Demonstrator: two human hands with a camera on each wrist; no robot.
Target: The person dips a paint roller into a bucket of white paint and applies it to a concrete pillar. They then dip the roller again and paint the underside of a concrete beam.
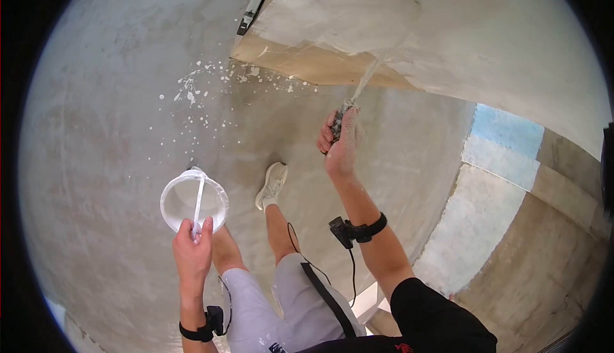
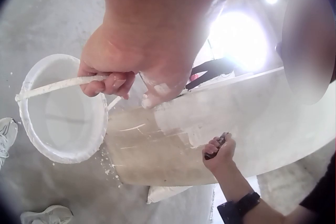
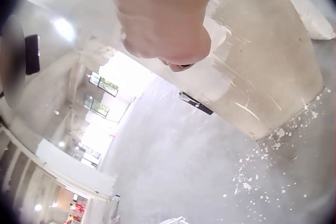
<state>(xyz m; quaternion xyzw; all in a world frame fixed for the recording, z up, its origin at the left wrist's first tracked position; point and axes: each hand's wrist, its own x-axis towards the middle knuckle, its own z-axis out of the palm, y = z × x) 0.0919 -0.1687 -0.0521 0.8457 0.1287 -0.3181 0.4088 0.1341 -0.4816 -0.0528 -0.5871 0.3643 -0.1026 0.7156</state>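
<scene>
My left hand [image 1: 193, 251] grips the strap-like handle [image 1: 200, 193] of a white bucket [image 1: 182, 196], its fingers curled round it. Pale residue coats the bucket's rim [image 2: 63, 159], seen in the left wrist view. Out in front, my right hand [image 1: 342, 142] is wrapped round the dark, smeared grip of a putty knife [image 1: 366, 79]. The knife's blade shows nearly edge-on in the head view and reaches the wall [image 1: 320, 14] near its lower part. White compound covers the upper wall, with a bare tan band below. The right wrist view hides the knife behind the hand [image 3: 163, 29].
White splatters [image 1: 195, 87] dot the grey floor by the wall's corner. A long black-ended bar [image 1: 246, 20] is at the wall's far edge. Another wall, with a light blue patch [image 1: 505, 132], stands to the right. My shoe [image 1: 274, 183] is on the floor beside the bucket.
</scene>
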